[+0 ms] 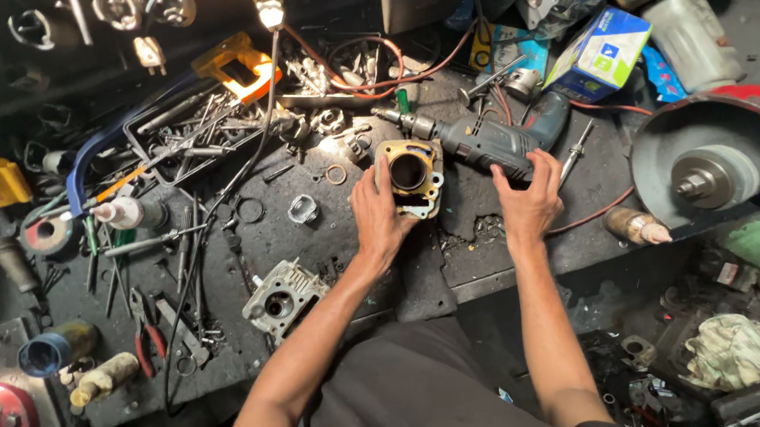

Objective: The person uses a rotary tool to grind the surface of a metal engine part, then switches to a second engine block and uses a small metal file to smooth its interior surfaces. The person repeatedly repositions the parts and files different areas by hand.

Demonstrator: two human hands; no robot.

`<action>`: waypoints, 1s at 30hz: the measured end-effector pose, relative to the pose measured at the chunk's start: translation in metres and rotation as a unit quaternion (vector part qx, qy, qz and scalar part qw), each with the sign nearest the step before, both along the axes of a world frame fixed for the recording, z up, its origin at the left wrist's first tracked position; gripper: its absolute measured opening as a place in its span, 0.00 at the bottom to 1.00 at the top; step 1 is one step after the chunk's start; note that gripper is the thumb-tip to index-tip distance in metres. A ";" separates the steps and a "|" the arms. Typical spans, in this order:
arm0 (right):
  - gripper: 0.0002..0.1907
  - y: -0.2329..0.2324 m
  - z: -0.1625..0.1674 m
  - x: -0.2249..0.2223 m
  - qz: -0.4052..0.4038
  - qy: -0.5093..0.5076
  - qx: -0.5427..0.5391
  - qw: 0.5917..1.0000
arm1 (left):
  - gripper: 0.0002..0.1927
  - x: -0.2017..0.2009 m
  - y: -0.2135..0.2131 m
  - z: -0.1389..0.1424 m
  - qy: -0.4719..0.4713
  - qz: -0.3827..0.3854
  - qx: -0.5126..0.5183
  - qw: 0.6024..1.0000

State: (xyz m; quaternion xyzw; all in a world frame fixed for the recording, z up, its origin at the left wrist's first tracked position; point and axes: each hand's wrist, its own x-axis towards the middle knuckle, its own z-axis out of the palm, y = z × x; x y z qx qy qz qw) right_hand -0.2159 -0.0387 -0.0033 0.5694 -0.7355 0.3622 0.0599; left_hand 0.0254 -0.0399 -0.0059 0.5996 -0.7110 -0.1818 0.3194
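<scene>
My left hand (380,212) grips the left side of a metal engine cylinder block (413,177) with a round bore and a tan gasket face, standing on the dark workbench (329,233). My right hand (528,199) rests on the rear of a grey electric drill (480,141) that lies on its side just right of the block, its chuck pointing left. An engine cylinder head (282,301) lies near the bench's front edge, left of my left forearm.
A tray of loose tools (198,132) and an orange-handled saw (238,67) sit at the back left. Pliers (144,334), bottles and screwdrivers crowd the left. A bench grinder wheel (712,174) stands at the right, a blue-white box (601,53) behind it.
</scene>
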 end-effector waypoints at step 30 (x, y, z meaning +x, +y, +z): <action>0.06 0.025 0.002 0.074 0.209 -0.233 0.003 0.950 | 0.27 0.078 -0.082 0.049 -0.015 -0.011 -0.003 1.000</action>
